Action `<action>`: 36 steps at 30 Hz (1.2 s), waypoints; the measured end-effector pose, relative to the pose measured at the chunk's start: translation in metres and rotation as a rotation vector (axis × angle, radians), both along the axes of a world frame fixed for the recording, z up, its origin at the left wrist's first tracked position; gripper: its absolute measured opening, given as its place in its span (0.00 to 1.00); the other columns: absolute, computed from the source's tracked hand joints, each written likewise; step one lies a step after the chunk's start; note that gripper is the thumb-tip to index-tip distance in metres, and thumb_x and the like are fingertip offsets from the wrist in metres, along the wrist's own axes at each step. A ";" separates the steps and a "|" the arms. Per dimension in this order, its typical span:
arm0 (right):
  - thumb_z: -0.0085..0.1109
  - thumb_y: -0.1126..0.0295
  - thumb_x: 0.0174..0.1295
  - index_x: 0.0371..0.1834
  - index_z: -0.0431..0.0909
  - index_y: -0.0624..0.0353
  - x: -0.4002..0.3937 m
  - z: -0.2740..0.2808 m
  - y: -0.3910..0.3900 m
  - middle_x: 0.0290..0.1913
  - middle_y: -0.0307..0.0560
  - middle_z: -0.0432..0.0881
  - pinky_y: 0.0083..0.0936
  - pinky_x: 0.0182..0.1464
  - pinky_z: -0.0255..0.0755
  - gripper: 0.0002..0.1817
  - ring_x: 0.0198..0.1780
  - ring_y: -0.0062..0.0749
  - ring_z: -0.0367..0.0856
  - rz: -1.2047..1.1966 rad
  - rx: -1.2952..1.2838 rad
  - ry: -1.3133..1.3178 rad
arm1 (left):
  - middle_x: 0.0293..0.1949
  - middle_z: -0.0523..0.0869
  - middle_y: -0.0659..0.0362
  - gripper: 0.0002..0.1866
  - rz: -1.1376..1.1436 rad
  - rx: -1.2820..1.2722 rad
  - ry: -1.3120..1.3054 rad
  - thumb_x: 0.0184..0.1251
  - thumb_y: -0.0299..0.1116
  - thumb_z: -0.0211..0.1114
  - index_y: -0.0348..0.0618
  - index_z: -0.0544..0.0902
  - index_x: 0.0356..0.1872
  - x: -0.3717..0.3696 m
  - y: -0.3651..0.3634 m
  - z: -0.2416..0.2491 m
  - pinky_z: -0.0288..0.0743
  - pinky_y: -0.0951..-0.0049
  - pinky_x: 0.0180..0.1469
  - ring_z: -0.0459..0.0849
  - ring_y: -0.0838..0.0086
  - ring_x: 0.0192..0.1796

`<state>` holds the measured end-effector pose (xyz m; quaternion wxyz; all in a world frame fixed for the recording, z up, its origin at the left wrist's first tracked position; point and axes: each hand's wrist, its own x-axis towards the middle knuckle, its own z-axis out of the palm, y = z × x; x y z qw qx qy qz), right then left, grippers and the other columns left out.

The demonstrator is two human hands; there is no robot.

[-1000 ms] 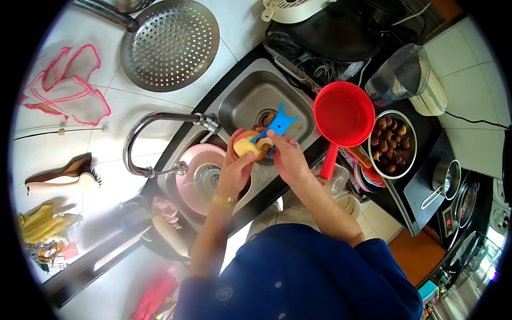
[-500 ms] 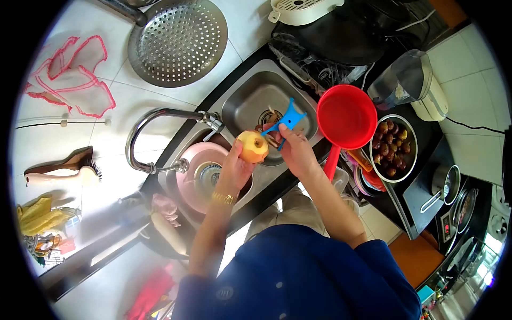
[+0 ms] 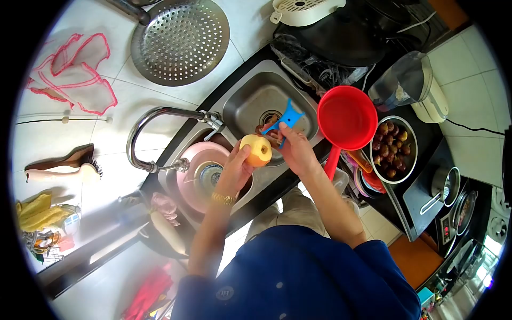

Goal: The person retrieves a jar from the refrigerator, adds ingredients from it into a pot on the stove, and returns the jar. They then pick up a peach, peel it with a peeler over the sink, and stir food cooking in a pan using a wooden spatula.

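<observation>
My left hand is closed around a partly peeled apple, pale yellow with some reddish skin left and a dark hollow at its end. In my right hand is a blue peeler, gripped just right of the apple with a small space between them. Both hands are over the front edge of a steel sink basin. Peelings lie around the drain below, partly hidden by the peeler and my fingers.
A pink basin fills the left sink under the curved tap. To the right stand a red ladle-like dipper and a bowl of dark round fruit. A perforated strainer hangs on the tiled wall.
The apple has turned in my left hand and shifted slightly down and right, so more pale flesh faces up. The peeler has hardly moved and is now apart from the apple.
</observation>
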<state>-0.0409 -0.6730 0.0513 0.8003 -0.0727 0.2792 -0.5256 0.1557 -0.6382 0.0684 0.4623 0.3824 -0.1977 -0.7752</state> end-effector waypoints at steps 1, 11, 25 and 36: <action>0.59 0.59 0.79 0.41 0.82 0.57 0.006 0.006 0.003 0.49 0.44 0.87 0.35 0.62 0.75 0.13 0.53 0.31 0.83 0.037 -0.033 0.079 | 0.63 0.83 0.54 0.26 -0.001 0.002 0.001 0.81 0.43 0.64 0.39 0.72 0.70 -0.001 0.000 0.005 0.81 0.64 0.61 0.85 0.67 0.63; 0.60 0.61 0.79 0.39 0.82 0.60 0.002 -0.006 -0.009 0.43 0.46 0.89 0.32 0.58 0.78 0.14 0.48 0.32 0.86 0.086 0.158 0.006 | 0.65 0.82 0.55 0.40 -0.022 -0.094 -0.128 0.63 0.30 0.79 0.37 0.69 0.75 -0.001 0.003 0.013 0.75 0.64 0.71 0.81 0.66 0.67; 0.61 0.62 0.77 0.48 0.86 0.59 -0.002 -0.004 -0.006 0.43 0.40 0.86 0.28 0.54 0.76 0.12 0.46 0.27 0.83 0.085 0.049 0.134 | 0.62 0.81 0.55 0.45 -0.195 -0.178 -0.516 0.52 0.26 0.84 0.35 0.70 0.72 0.003 -0.011 0.015 0.76 0.71 0.66 0.81 0.71 0.63; 0.58 0.60 0.80 0.49 0.86 0.59 -0.006 -0.003 -0.014 0.41 0.39 0.87 0.26 0.52 0.76 0.14 0.46 0.26 0.84 0.034 0.027 0.169 | 0.60 0.82 0.54 0.46 -0.235 -0.320 -0.678 0.51 0.27 0.86 0.34 0.69 0.72 0.002 -0.017 0.010 0.76 0.69 0.66 0.82 0.70 0.62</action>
